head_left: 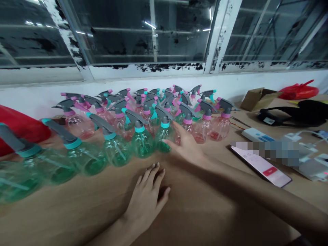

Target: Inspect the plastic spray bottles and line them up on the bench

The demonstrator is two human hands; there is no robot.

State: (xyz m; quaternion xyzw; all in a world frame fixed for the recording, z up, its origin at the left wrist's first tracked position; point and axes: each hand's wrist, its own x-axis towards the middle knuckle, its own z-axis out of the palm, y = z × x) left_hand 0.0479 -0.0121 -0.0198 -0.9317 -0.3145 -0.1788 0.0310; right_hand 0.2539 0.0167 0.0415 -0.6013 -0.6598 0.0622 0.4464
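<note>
My right hand (188, 147) is at a green spray bottle (163, 136) with a grey and turquoise trigger head, standing upright in the front row. Its thumb lies across the bottle's front and the fingers reach round the right side, partly hidden. My left hand (145, 198) rests palm down on the table, fingers stretched out and holding nothing. Just left of the held bottle stands another green spray bottle (142, 143), and more green ones run in a line to the left edge. Behind are several pink spray bottles (220, 126) with grey and pink heads, mixed with some turquoise-trimmed ones.
On the right of the wooden table (205, 212) lie a lit phone (263, 167), a white power strip (258, 135) with plugs and cables, and a black strap-like item (289, 114). An open cardboard box (258, 99) and red bags (298, 91) sit near the windowed wall.
</note>
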